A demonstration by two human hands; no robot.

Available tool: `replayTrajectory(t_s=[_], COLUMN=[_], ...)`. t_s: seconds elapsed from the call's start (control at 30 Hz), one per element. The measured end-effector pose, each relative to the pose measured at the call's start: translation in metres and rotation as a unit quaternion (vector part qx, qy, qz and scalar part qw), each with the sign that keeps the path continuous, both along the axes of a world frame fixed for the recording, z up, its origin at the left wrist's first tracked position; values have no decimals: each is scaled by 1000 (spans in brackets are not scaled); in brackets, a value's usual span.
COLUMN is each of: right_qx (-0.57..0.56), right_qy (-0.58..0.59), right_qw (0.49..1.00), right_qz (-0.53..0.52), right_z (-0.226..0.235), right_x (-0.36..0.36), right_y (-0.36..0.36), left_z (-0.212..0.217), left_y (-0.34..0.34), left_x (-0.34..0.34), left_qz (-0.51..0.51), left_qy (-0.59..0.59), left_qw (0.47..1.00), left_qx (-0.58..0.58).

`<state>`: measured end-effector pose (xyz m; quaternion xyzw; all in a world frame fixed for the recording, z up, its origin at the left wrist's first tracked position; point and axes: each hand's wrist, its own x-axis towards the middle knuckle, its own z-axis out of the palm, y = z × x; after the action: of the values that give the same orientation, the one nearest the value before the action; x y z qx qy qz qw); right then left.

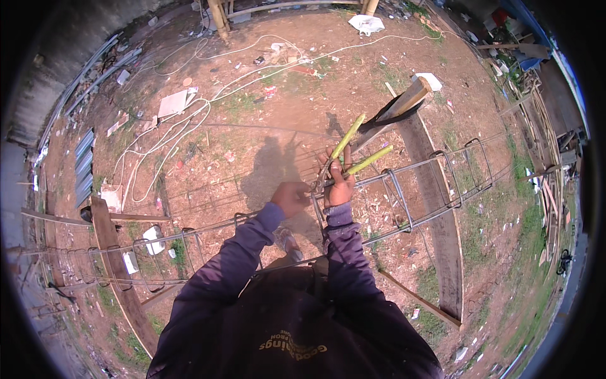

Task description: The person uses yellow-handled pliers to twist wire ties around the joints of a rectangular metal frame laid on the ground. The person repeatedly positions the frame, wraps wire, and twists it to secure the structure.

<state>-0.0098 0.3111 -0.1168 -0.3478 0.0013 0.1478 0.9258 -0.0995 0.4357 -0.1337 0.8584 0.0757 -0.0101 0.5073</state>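
Observation:
A long rebar cage (396,197) of steel bars and square stirrups runs from left to right in front of me. My right hand (339,183) is at its upper bar, closed around pincers with yellow-green handles (368,161). The handles spread apart, pointing up and to the right, while the dark jaws sit by a stirrup near the bar. My left hand (292,199) is closed at the same stirrup, just left of the pincers. Its fingertips pinch together there, and what they hold is too small to make out.
Wooden planks (435,234) support the cage on the right, with another plank (117,265) on the left. A post (398,110) wrapped in black strip rises beyond my right hand. A pale hose or cable (211,101) winds over the littered dirt. Corrugated metal (84,167) lies left.

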Motion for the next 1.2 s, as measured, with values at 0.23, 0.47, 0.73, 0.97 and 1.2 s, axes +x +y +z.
replayTrajectory(t_s=[0.23,0.47,0.73,0.97,1.2], right_qx=[-37,-22,-34,-162,-280], right_qy=[-15,8,121,32,-201], right_qw=[999,1000,991,986,938], right_qz=[14,5,51,28,47], right_z=[4,2,15,22,13], right_x=[1,-4,11,3,0], right_y=[-7,1,13,29,25], left_z=[1,6,4,55,152], left_y=[2,1,5,-6,22], left_x=[3,3,7,13,96], left_qz=[-7,-19,-36,115,77], left_qy=[20,31,82,-183,-150], left_qw=[1000,999,996,966,911], left_qx=[0,15,22,-143,-375])
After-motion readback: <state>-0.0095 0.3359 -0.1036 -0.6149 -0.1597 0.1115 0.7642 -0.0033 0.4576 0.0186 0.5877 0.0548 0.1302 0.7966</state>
